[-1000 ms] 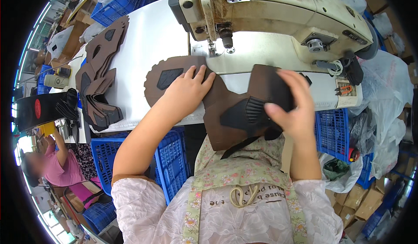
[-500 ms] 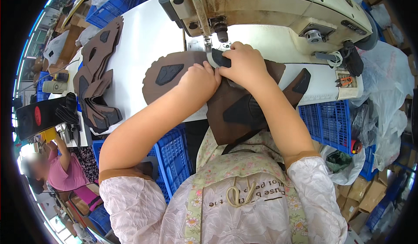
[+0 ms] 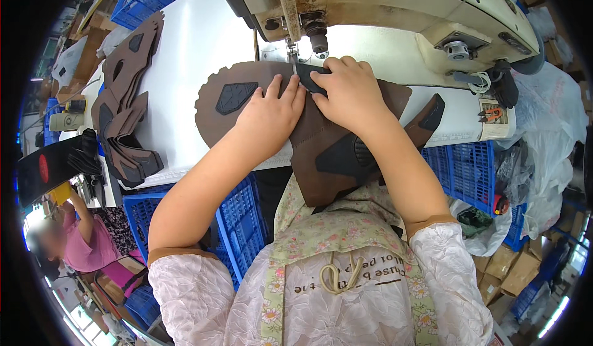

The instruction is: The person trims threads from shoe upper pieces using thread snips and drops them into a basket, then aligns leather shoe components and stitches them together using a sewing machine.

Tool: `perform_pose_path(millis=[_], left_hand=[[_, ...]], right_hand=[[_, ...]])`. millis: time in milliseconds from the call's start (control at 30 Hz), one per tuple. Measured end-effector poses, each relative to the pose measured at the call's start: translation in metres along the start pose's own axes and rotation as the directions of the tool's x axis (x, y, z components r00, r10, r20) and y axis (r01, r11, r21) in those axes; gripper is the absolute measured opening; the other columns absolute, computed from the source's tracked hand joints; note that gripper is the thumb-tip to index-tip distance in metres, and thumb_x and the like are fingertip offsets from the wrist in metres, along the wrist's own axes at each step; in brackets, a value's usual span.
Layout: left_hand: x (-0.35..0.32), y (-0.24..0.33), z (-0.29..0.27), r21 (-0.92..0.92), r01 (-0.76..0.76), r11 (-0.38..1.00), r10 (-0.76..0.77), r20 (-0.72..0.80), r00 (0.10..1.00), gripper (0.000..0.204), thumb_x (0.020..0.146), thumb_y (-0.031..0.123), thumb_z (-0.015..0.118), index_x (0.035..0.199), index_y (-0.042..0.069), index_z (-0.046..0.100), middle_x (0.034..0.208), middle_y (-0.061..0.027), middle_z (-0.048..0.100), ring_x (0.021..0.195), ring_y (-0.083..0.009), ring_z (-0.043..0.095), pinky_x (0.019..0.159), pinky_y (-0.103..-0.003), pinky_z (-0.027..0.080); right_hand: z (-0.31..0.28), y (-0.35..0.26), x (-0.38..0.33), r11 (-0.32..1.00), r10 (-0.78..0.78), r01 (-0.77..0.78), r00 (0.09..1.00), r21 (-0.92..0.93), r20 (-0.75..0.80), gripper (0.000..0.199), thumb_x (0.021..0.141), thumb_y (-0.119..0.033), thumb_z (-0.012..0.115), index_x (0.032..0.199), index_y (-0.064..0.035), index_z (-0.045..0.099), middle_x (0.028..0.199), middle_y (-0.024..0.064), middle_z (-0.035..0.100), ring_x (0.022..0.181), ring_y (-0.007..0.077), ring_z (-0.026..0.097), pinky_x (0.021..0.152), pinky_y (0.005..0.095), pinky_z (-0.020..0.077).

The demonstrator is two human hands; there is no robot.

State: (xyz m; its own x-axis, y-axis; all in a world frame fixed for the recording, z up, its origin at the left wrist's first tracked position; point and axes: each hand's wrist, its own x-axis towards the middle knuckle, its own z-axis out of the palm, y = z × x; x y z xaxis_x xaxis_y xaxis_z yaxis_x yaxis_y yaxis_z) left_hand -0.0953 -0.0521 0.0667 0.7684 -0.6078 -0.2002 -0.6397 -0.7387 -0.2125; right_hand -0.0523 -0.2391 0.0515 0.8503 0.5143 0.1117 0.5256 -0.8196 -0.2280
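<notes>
A flat brown cut piece with black patches (image 3: pixel 262 77) lies on the sewing machine bed, its edge beneath the presser foot (image 3: pixel 293 54). It has a notched left edge, and its lower part hangs over the table front. My left hand (image 3: pixel 270 114) rests flat on it, fingers spread, with the fingertips just below the foot. To the right of the needle area, my right hand (image 3: pixel 353 94) grips the same piece, thumb and forefinger at a small black patch (image 3: pixel 307 77) by the foot. The curled fingers hide part of that patch.
The sewing machine (image 3: pixel 395 9) spans the far side. Stacked brown pieces (image 3: pixel 126 108) lie at the table's left. Blue crates (image 3: pixel 241 222) stand below the table, with plastic bags (image 3: pixel 543 117) at the right. Orange-handled snips (image 3: pixel 492 114) lie at the right. Another person (image 3: pixel 92 241) sits at far left.
My left hand has opened from a closed pinch into spread fingers on the piece. My right hand stays by the small black patch. The view has shifted slightly.
</notes>
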Motion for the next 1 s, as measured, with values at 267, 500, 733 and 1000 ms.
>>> perform_pose_path(millis=[267, 500, 733, 1000], left_hand=[[0.0, -0.001, 0.006, -0.033, 0.025, 0.999, -0.027, -0.065, 0.998, 0.07, 0.074, 0.007, 0.062, 0.139, -0.008, 0.041, 0.147, -0.0225, 0.04, 0.132, -0.0386, 0.043, 0.105, -0.041, 0.042], [0.003, -0.007, 0.007, -0.072, 0.021, 0.997, -0.025, -0.052, 0.998, 0.071, 0.073, 0.005, 0.063, 0.14, -0.005, 0.041, 0.147, -0.0204, 0.04, 0.132, -0.0372, 0.044, 0.105, -0.041, 0.043], [0.01, -0.011, 0.009, -0.024, 0.048, 0.999, -0.049, -0.059, 0.997, 0.071, 0.075, 0.004, 0.061, 0.142, -0.003, 0.039, 0.149, -0.0184, 0.039, 0.133, -0.0365, 0.043, 0.106, -0.041, 0.042], [0.018, -0.016, 0.01, -0.038, 0.061, 0.997, -0.064, -0.078, 0.995, 0.071, 0.074, 0.002, 0.059, 0.142, -0.003, 0.039, 0.148, -0.018, 0.04, 0.133, -0.0364, 0.042, 0.107, -0.041, 0.041]], right_hand=[[0.016, 0.005, 0.001, 0.997, -0.066, 0.07, 0.986, 0.02, -0.156, 0.027, 0.079, -0.018, 0.067, 0.105, -0.0122, 0.073, 0.106, 0.0058, 0.064, 0.103, 0.0244, 0.058, 0.088, 0.0408, 0.044], [0.018, 0.002, 0.006, 0.998, -0.063, 0.065, 0.981, 0.006, -0.182, 0.026, 0.079, -0.015, 0.066, 0.104, -0.0116, 0.074, 0.108, 0.0068, 0.065, 0.102, 0.0246, 0.058, 0.088, 0.0408, 0.044], [0.025, 0.005, 0.015, 0.995, -0.092, 0.078, 0.962, -0.063, -0.257, 0.026, 0.077, -0.016, 0.067, 0.101, -0.0108, 0.074, 0.102, 0.0077, 0.066, 0.098, 0.0251, 0.059, 0.087, 0.0407, 0.0431], [0.025, 0.011, 0.021, 0.995, -0.077, 0.058, 0.964, -0.083, -0.256, 0.027, 0.08, -0.016, 0.066, 0.106, -0.0139, 0.073, 0.101, 0.0079, 0.068, 0.099, 0.0256, 0.06, 0.088, 0.0417, 0.0447]])
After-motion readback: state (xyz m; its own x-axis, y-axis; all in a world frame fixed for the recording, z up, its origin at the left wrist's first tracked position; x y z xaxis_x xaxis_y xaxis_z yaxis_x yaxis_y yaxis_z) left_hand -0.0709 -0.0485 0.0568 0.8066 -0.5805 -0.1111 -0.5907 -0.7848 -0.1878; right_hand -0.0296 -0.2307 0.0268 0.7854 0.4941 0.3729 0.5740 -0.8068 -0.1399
